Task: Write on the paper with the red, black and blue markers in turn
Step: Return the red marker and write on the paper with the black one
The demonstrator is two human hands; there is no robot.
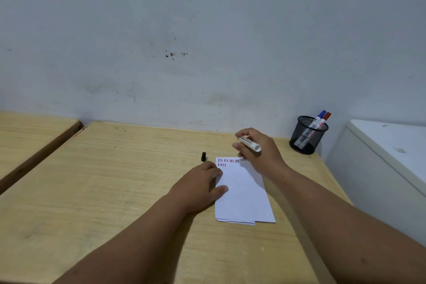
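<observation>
Right hand: our right hand [255,150] is curled around a white marker with a black stripe [250,143], held up just above the top of the paper.
Left hand: our left hand [199,185] lies flat with fingers loose, pressing the left edge of the white sheet of paper [244,193]; it holds nothing.
Paper: it sits on the light wooden table [115,180], with short red, black and blue marks in two rows at its top.
Cap: a small black cap [203,156] stands on the table just beside the paper's top left corner, so we think the marker in hand is the black one.
Other markers: the blue-capped marker [319,116] and the red-capped marker [325,118] stand in the black mesh cup [307,136] near the wall.
Doing it well: we should keep the paper pinned, bring the tip down gently, and make the next mark after the last one in the second row.
Hard to see: the marker's tip is hidden behind our fingers, and the marks are too small to read.
</observation>
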